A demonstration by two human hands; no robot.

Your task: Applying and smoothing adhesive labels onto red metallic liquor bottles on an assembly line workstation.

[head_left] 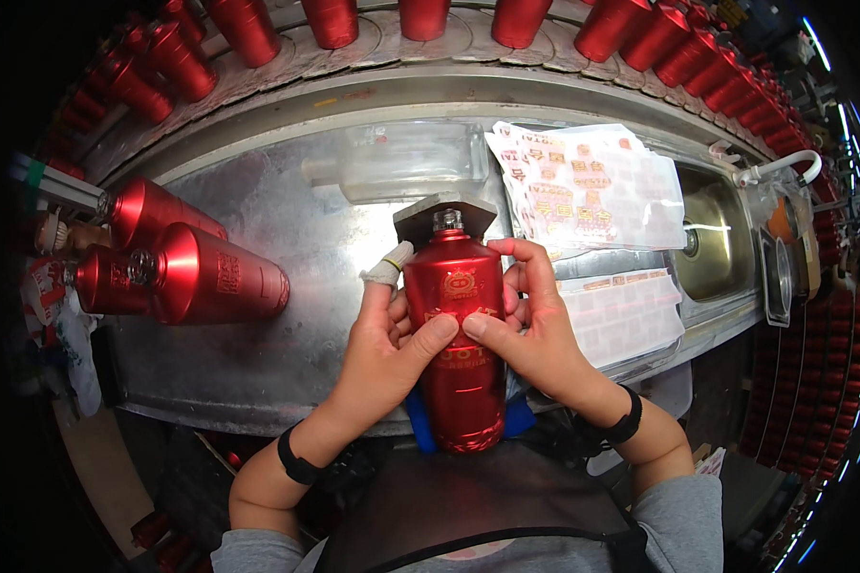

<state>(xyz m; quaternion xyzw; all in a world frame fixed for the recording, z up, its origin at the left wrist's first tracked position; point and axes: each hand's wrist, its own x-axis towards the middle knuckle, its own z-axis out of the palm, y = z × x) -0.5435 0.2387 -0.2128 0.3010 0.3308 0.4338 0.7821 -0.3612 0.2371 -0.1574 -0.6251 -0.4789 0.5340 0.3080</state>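
The left hand (384,332) and right hand (543,332) clasp a red metallic bottle (460,291) between them, thumbs pressed to its front. Its clear neck lies at a grey block (416,225) on the metal worktop (325,334); printed sheets (592,191) lie right, three more red bottles (210,277) left.

Wears a grey short-sleeved shirt (680,520) with a pinkish print (476,549) at the chest, mostly covered by a dark apron (478,497) with black trim (468,546). Carries a black band (296,461) round the left wrist (332,423) and a similar one (628,420) round the right wrist (594,394). Has a whitish cover (385,269) with a yellowish ring (393,261) on the left index finger (377,298)
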